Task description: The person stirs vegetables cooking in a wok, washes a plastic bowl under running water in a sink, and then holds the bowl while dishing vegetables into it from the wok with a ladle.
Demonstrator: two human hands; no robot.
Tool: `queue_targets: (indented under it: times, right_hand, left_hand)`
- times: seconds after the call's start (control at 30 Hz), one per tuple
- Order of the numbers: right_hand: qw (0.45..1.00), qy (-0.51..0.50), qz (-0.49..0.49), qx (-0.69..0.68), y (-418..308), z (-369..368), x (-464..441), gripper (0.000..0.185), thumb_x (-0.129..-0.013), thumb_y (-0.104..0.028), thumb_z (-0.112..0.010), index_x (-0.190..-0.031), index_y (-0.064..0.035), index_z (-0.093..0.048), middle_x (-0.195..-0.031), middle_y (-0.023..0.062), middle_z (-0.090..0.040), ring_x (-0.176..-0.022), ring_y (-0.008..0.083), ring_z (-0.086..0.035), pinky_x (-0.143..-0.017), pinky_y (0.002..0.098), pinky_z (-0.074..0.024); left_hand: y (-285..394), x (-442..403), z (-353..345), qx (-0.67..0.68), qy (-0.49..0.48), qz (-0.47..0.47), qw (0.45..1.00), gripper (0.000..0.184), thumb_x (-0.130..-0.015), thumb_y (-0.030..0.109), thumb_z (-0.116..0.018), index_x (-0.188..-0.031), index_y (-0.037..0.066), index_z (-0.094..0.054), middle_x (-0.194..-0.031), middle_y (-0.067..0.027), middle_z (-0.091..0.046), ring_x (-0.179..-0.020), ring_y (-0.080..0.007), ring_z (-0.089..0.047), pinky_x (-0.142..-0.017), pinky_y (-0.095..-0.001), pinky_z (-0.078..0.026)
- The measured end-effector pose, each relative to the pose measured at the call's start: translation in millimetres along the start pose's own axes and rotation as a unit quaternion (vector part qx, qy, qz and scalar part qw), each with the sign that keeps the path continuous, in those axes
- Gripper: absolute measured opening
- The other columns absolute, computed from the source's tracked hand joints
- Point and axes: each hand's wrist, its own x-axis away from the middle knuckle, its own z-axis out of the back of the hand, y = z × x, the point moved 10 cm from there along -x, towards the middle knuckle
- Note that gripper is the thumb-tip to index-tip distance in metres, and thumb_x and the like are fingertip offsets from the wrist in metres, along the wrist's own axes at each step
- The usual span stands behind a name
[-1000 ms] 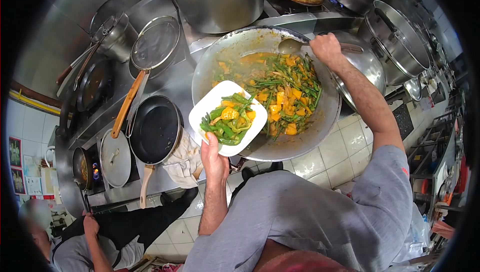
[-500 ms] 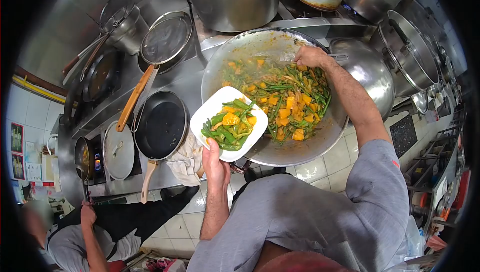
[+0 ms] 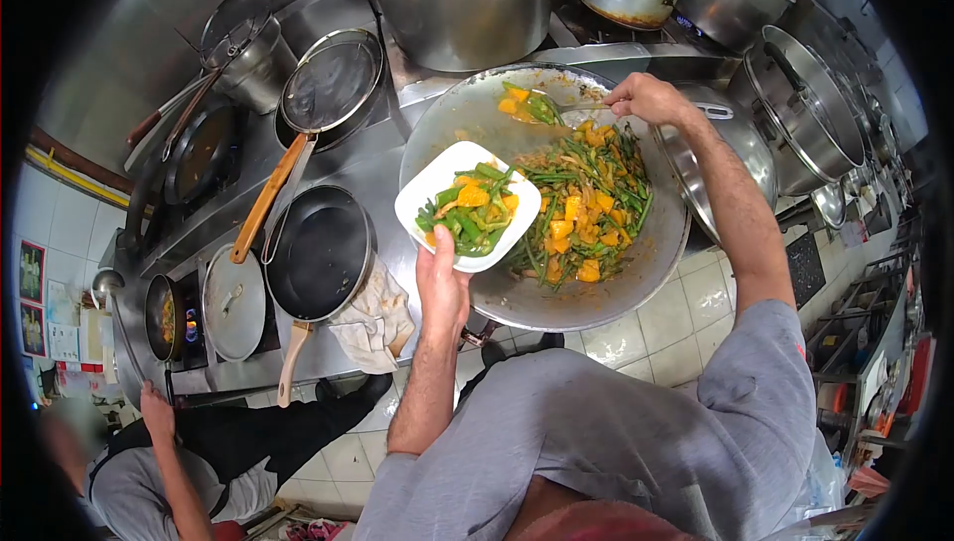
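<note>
My left hand [image 3: 442, 283] is closed on the near rim of a square white bowl [image 3: 417, 179], its thumb over the edge. Green vegetable pieces and orange chunks lie in the bowl, which is over the left side of a wide metal wok [image 3: 437, 134]. A big heap of cooked green beans and orange chunks [image 3: 586, 208] fills the wok's right part. Across the wok, my right hand [image 3: 651, 101] grips the handle of a serving spoon [image 3: 584, 106]. Its head is hidden beneath a load of vegetables near the wok's far wall.
Left of the wok are a black frying pan [image 3: 318, 253], a cloth [image 3: 373, 317] and a strainer [image 3: 333, 82]. A large pot [image 3: 457, 4] stands behind; a metal lid [image 3: 730, 163] is at right. At lower left, another person's hand [image 3: 157, 414] is by a small pan [image 3: 164, 317] over a flame.
My right hand has shifted up, lifting vegetables on the spoon out of the heap toward the far wall. The bowl has moved slightly up and right. A ladle now shows near the other person.
</note>
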Motion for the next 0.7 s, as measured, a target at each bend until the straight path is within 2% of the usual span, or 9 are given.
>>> queue_targets:
  times: [0.13,0.2,0.23,0.27,0.4,0.47,0.5,0.67,0.7]
  right_hand:
    - [0.998,-0.009,0.066,-0.002,-44,34,46,0.028,-0.081,-0.017,-0.066,-0.107,-0.0052,-0.066,-0.098,0.0134,-0.068,-0.092,0.0228,-0.065,-0.081,0.0336,-0.0494]
    - [0.991,-0.016,0.120,-0.056,-61,40,66,0.028,-0.081,-0.016,-0.066,-0.106,-0.0032,-0.066,-0.097,0.0139,-0.068,-0.088,0.0230,-0.065,-0.080,0.0335,-0.0498]
    - [0.988,0.001,0.139,-0.072,-71,43,79,0.026,-0.082,-0.010,-0.064,-0.105,0.0028,-0.064,-0.089,0.0135,-0.069,-0.079,0.0174,-0.064,-0.074,0.0319,-0.0501]
    - [0.988,0.001,0.139,-0.071,-76,42,88,0.026,-0.082,-0.010,-0.064,-0.105,0.0028,-0.064,-0.089,0.0135,-0.069,-0.079,0.0174,-0.064,-0.074,0.0319,-0.0501]
    - [0.985,0.038,0.166,0.010,-101,31,126,0.023,-0.081,-0.013,-0.064,-0.102,-0.0028,-0.066,-0.091,0.0133,-0.068,-0.082,0.0250,-0.066,-0.070,0.0334,-0.0505]
    - [0.978,0.103,0.143,0.114,-109,29,143,0.021,-0.080,-0.013,-0.063,-0.100,-0.0110,-0.069,-0.089,0.0091,-0.069,-0.083,0.0275,-0.065,-0.070,0.0392,-0.0513]
    - [0.964,0.146,0.164,0.150,-112,28,151,0.029,-0.075,-0.011,-0.063,-0.104,-0.0136,-0.067,-0.083,0.0049,-0.068,-0.075,0.0269,-0.065,-0.067,0.0406,-0.0499]
    - [0.899,0.256,0.191,0.299,-123,27,178,0.043,-0.069,-0.010,-0.062,-0.111,-0.0187,-0.063,-0.074,0.0013,-0.057,-0.065,0.0207,-0.061,-0.062,0.0358,-0.0446]
    - [0.880,0.282,0.197,0.328,-126,28,183,0.046,-0.068,-0.009,-0.061,-0.112,-0.0200,-0.062,-0.071,0.0007,-0.054,-0.063,0.0186,-0.059,-0.061,0.0343,-0.0426]
  left_hand:
    - [-9,-12,-21,0.033,-0.028,0.007,0.999,0.045,-0.098,0.029,-0.043,-0.133,0.004,-0.034,-0.128,-0.0129,-0.049,-0.112,-0.0236,-0.055,-0.086,-0.0394,-0.053]
    - [-14,-17,-26,0.031,-0.023,0.006,0.999,0.044,-0.098,0.031,-0.043,-0.132,0.004,-0.035,-0.126,-0.0127,-0.050,-0.111,-0.0232,-0.056,-0.085,-0.0403,-0.053]
    - [-18,-18,-30,0.031,-0.024,0.015,0.999,0.043,-0.098,0.031,-0.043,-0.131,0.005,-0.035,-0.126,-0.0125,-0.050,-0.110,-0.0233,-0.056,-0.085,-0.0405,-0.054]
    - [-21,-19,-34,0.031,-0.027,0.024,0.999,0.043,-0.098,0.031,-0.042,-0.131,0.005,-0.035,-0.125,-0.0123,-0.050,-0.110,-0.0234,-0.056,-0.085,-0.0407,-0.054]
    - [-32,-21,-44,0.044,-0.041,0.023,0.998,0.046,-0.097,0.034,-0.043,-0.131,0.005,-0.032,-0.127,-0.0122,-0.047,-0.111,-0.0237,-0.055,-0.085,-0.0411,-0.053]
    - [-33,-19,-48,0.045,-0.053,0.020,0.997,0.047,-0.097,0.035,-0.043,-0.132,0.005,-0.031,-0.127,-0.0123,-0.047,-0.112,-0.0233,-0.054,-0.087,-0.0412,-0.053]
    - [-36,-17,-47,0.044,-0.051,0.028,0.997,0.048,-0.097,0.035,-0.044,-0.132,0.005,-0.031,-0.127,-0.0122,-0.047,-0.112,-0.0232,-0.054,-0.087,-0.0412,-0.053]
    - [-39,-10,-50,0.048,-0.053,0.036,0.997,0.047,-0.096,0.034,-0.045,-0.132,0.006,-0.032,-0.127,-0.0116,-0.047,-0.112,-0.0225,-0.054,-0.088,-0.0413,-0.053]
    - [-38,-9,-52,0.031,-0.059,0.027,0.997,0.051,-0.095,0.039,-0.045,-0.132,0.006,-0.032,-0.128,-0.0118,-0.047,-0.114,-0.0238,-0.053,-0.089,-0.0426,-0.051]
